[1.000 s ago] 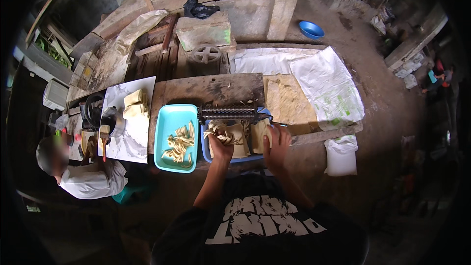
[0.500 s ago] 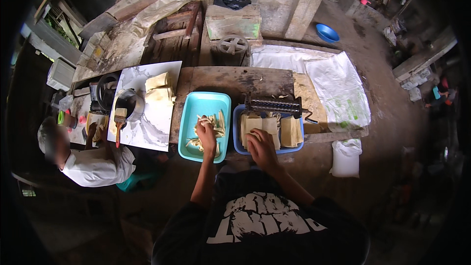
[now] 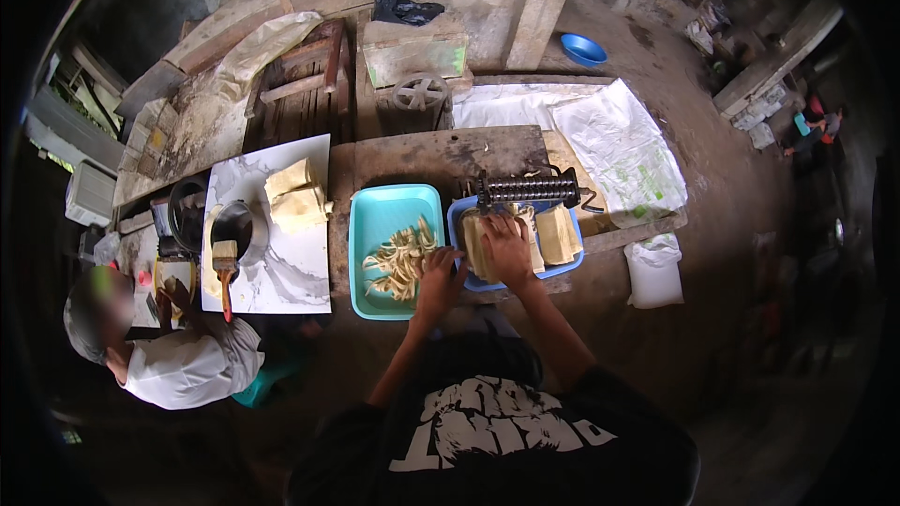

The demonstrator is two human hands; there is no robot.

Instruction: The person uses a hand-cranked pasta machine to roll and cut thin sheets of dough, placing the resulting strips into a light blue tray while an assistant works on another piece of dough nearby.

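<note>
- Our left hand [image 3: 439,283] rests at the right edge of the turquoise tray [image 3: 375,215], at about 6 o'clock from the frame's centre, fingers curled loosely over the heap of pale cut strips [image 3: 401,258]; we cannot tell whether it has any strip pinched.
- Our right hand [image 3: 507,248] lies palm down, fingers spread flat, on a pale dough slab [image 3: 474,245] in the blue tray [image 3: 574,262], pressing rather than gripping.
- The blue tray sits just at 3 o'clock of the turquoise tray, the two touching or nearly so on the wooden table [image 3: 441,152].
- More stacked pale slabs [image 3: 557,234] lie in the blue tray at 3 o'clock of our right hand.
- A dark ribbed roller [image 3: 528,190] with a crank stands at the blue tray's 12 o'clock edge.
- At 9 o'clock of the turquoise tray, a white board [image 3: 298,276] carries pale dough blocks [image 3: 296,195] and a metal pot [image 3: 234,227].
- Another person [image 3: 178,361] in a white shirt sits at 8 o'clock, by that board.
- A white sack [image 3: 653,270] lies on the ground at 3 o'clock, and a blue bowl [image 3: 583,49] well apart at 1 o'clock.
</note>
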